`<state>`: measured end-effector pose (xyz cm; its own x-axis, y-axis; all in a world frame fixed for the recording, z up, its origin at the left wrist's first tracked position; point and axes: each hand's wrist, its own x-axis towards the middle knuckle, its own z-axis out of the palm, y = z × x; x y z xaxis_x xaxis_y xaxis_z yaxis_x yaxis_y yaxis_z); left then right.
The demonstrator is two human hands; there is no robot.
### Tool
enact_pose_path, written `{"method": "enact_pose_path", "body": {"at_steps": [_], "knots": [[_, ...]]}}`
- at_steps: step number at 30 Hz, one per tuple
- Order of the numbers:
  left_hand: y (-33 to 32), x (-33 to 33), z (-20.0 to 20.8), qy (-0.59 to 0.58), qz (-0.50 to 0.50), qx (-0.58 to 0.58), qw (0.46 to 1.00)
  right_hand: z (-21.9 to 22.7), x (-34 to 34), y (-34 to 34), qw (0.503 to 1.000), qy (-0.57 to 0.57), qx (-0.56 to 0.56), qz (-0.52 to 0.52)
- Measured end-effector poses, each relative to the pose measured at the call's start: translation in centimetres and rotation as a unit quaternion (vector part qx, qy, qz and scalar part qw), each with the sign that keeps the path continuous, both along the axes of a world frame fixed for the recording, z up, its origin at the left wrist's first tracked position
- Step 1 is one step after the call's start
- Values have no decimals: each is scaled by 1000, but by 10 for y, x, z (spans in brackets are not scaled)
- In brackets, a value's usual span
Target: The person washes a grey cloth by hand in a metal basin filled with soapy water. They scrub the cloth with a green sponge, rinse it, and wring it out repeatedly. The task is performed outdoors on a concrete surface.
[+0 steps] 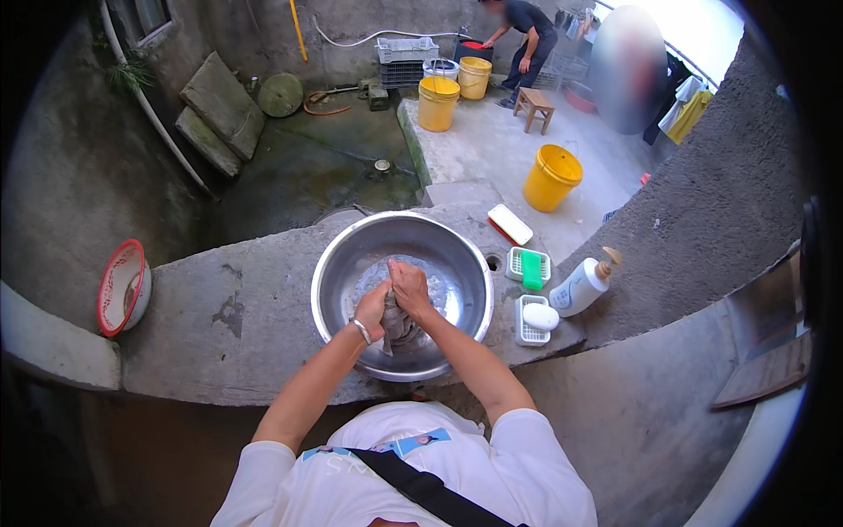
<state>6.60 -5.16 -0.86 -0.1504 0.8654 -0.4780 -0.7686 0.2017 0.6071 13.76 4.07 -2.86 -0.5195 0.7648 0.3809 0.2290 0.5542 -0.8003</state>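
Observation:
A wide metal basin stands on the concrete ledge, with some water and suds in its bottom. Inside it, a wet greyish cloth hangs bunched between my hands. My left hand, with a silvery bracelet at the wrist, is closed round the cloth. Just beyond and to the right, my right hand grips the same cloth, its fingers wrapped and pressed close to the left hand. The cloth's lower part reaches the near side of the basin; the part inside my fists is hidden.
Right of the basin lie a green soap bar in a white dish, a white soap bar, a brush and a pump bottle. A red-rimmed enamel bowl sits far left. Beyond are yellow buckets, a stool and a bending person.

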Motion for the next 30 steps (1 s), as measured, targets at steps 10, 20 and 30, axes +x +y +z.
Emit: {"method": "enact_pose_path", "body": {"at_steps": [10, 20, 30], "knots": [[-3, -26, -1, 115, 64, -19, 991, 27, 15, -16, 978, 130, -164, -12], [8, 4, -21, 2, 76, -55, 996, 13, 0, -31, 994, 50, 92, -11], [-8, -38, -2, 243, -44, 77, 966, 33, 23, -10, 894, -21, -396, 207]]}}
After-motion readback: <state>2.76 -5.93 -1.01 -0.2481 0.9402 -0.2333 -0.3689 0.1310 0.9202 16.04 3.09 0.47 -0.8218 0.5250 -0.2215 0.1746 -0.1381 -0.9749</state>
